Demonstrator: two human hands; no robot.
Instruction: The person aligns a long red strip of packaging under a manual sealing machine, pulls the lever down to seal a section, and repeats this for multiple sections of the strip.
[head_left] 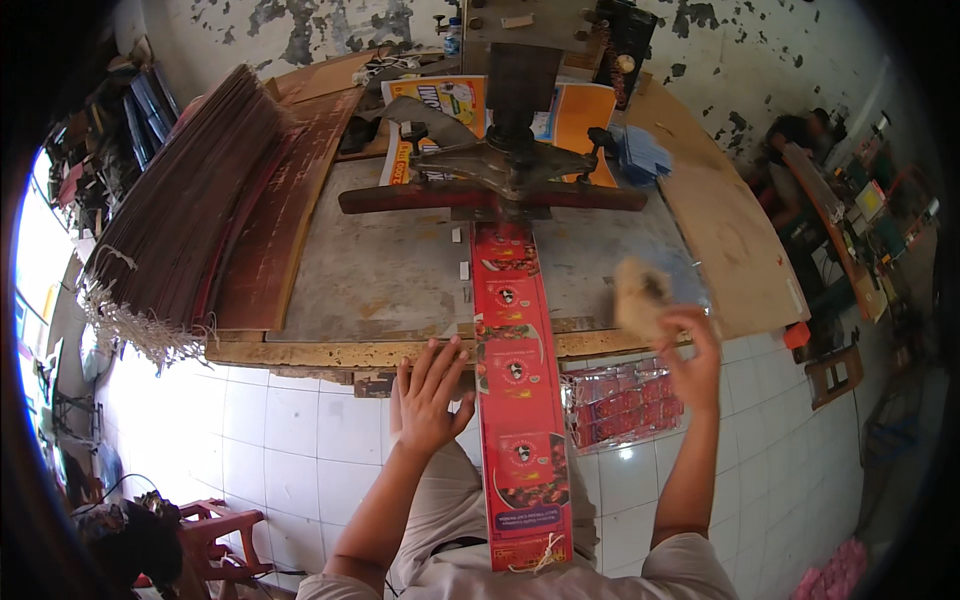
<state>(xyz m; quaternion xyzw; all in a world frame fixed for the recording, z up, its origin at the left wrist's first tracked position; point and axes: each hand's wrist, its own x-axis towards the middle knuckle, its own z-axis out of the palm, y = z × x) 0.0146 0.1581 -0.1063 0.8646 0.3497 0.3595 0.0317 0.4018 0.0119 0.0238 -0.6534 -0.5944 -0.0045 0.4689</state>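
Observation:
A long red printed packaging strip (515, 375) runs from beneath a dark metal press head (510, 165), over the table's near edge and down to my lap. White strings hang at its near end. My left hand (432, 392) lies at the table edge just left of the strip, its fingers spread and holding nothing. Over the right part of the table, my right hand (692, 350) has its fingers curled at a tan piece (638, 297) with a dark patch. Motion blurs this piece, so I cannot make out its kind. Two small white blocks (464, 270) sit beside the strip.
A tall stack of brown strips (190, 200) with loose white strings leans at the left. Blue pieces (640, 155) lie at the back right. Below the table are a clear-wrapped red bundle (625, 402) and a red stool (222, 535). Another person (797, 140) is far right.

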